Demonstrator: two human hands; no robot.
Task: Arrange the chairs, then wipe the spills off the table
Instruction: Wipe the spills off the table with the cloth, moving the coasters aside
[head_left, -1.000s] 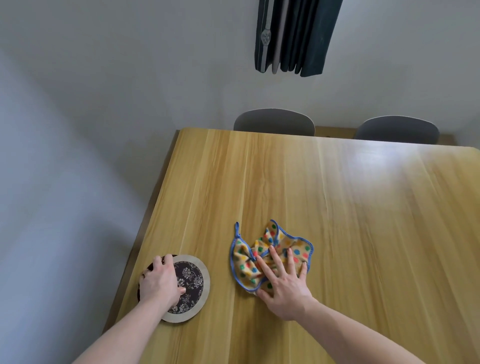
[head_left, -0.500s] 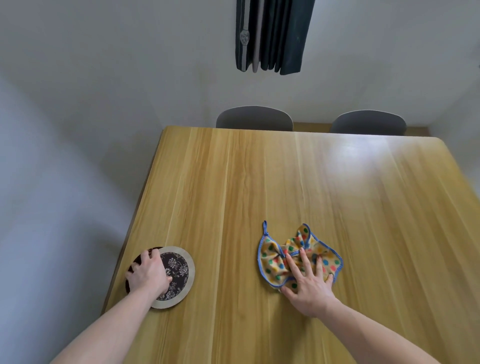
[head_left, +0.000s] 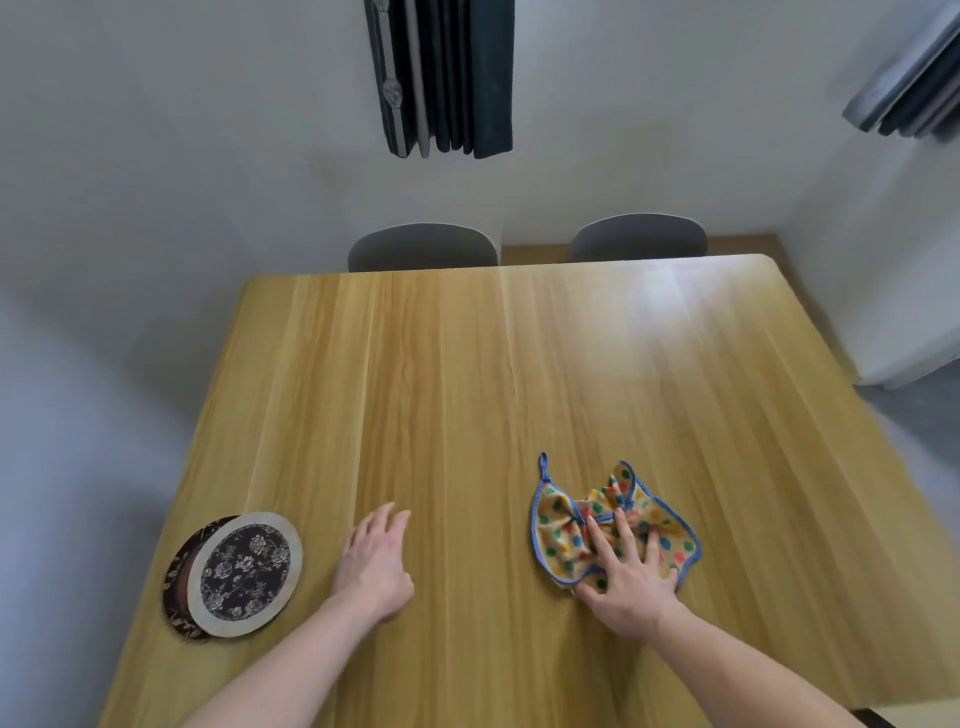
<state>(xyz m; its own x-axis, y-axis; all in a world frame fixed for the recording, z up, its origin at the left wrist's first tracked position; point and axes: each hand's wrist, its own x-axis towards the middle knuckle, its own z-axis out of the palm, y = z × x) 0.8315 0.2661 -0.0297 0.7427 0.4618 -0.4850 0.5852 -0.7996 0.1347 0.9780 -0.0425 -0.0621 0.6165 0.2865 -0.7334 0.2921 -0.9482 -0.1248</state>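
Head view: right hand (head_left: 631, 582) flat on crumpled polka-dot cloth (head_left: 613, 525) — blue-edged; left hand (head_left: 375, 564) loose, empty.

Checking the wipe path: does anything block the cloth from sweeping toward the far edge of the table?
Nothing visible does. The cloth lies under the right hand, with bare table beyond it; the round box sits off left.

Wooden table (head_left: 467, 374) carries a round tin (head_left: 234, 577) and crumpled cloth (head_left: 613, 519).

Both hands lie palm-down, left (head_left: 375, 564) loose, right (head_left: 631, 587) spread.
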